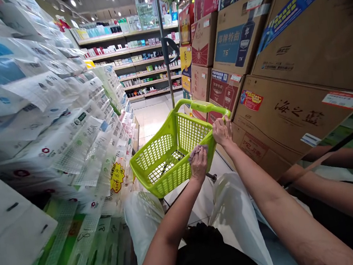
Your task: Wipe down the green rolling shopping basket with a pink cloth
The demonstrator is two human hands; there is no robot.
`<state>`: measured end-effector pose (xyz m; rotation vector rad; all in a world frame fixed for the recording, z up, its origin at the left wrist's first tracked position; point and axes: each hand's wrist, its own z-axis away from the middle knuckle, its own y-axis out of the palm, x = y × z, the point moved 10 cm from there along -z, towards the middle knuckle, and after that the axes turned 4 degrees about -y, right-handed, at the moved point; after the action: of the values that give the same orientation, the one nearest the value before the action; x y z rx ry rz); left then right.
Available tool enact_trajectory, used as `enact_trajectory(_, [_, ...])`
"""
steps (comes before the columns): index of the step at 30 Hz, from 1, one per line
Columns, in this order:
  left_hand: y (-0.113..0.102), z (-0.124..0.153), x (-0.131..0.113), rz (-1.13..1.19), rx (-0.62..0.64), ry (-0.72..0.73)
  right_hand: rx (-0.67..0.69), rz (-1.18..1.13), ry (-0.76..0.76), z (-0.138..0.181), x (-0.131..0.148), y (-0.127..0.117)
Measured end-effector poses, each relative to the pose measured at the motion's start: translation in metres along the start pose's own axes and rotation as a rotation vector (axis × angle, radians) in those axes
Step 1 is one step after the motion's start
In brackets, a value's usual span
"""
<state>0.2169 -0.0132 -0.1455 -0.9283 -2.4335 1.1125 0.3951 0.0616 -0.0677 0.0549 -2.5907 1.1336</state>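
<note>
A lime-green plastic shopping basket (162,151) is tipped toward me in a shop aisle, its open top facing me. My left hand (198,164) presses a small greyish cloth (197,149) against the inside of the basket's near right wall, fingers closed over the cloth. My right hand (223,132) grips the basket's right rim just below the green handle (207,106), fingers curled round the edge. The basket looks empty inside.
Stacked packs of tissue paper (50,121) fill the left side. Brown cardboard cartons (277,65) are piled high on the right. A metal pole (163,44) stands behind the basket, with product shelves (136,60) across the aisle. My knees in white trousers (233,211) are below.
</note>
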Motion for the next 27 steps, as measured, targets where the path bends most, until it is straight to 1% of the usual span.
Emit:
enact_trajectory(2, [-0.008, 0.024, 0.016, 0.015, 0.011, -0.024, -0.013, 0.001, 0.008, 0.001, -0.003, -0.002])
enact_trajectory(5, [-0.028, 0.065, 0.049, 0.033, 0.022, -0.111, -0.035, -0.001, 0.023, 0.002, -0.006, -0.003])
enact_trajectory(7, [-0.037, 0.081, 0.065, 0.047, 0.025, -0.176, -0.054, -0.008, 0.029, 0.004, -0.007, -0.003])
enact_trajectory(8, [-0.039, 0.082, 0.069, 0.056, 0.026, -0.199, -0.064, -0.013, 0.032, 0.005, -0.007, -0.003])
enact_trajectory(10, [-0.038, 0.076, 0.068, 0.083, 0.025, -0.217, -0.084, -0.025, 0.035, 0.006, -0.007, -0.003])
enact_trajectory(12, [-0.034, 0.063, 0.063, 0.116, 0.017, -0.214, -0.092, -0.036, 0.03, 0.007, -0.007, -0.002])
enact_trajectory(14, [-0.035, 0.054, 0.066, 0.146, -0.013, -0.228, -0.092, -0.049, 0.013, 0.007, -0.007, -0.001])
enact_trajectory(16, [-0.045, 0.057, 0.083, 0.161, -0.082, -0.286, -0.091, -0.062, -0.006, 0.007, -0.008, 0.0])
enact_trajectory(20, [-0.076, 0.083, 0.134, 0.146, -0.261, -0.489, -0.125, -0.067, 0.007, 0.007, -0.014, 0.0])
enact_trajectory(22, [-0.079, 0.084, 0.143, 0.137, -0.279, -0.544, -0.145, -0.067, 0.015, 0.008, -0.014, 0.0])
enact_trajectory(24, [-0.07, 0.067, 0.134, 0.143, -0.223, -0.51, -0.152, -0.066, 0.011, 0.01, -0.012, -0.001])
enact_trajectory(27, [-0.048, 0.028, 0.103, 0.175, -0.08, -0.358, -0.153, -0.062, 0.013, 0.013, -0.009, -0.002])
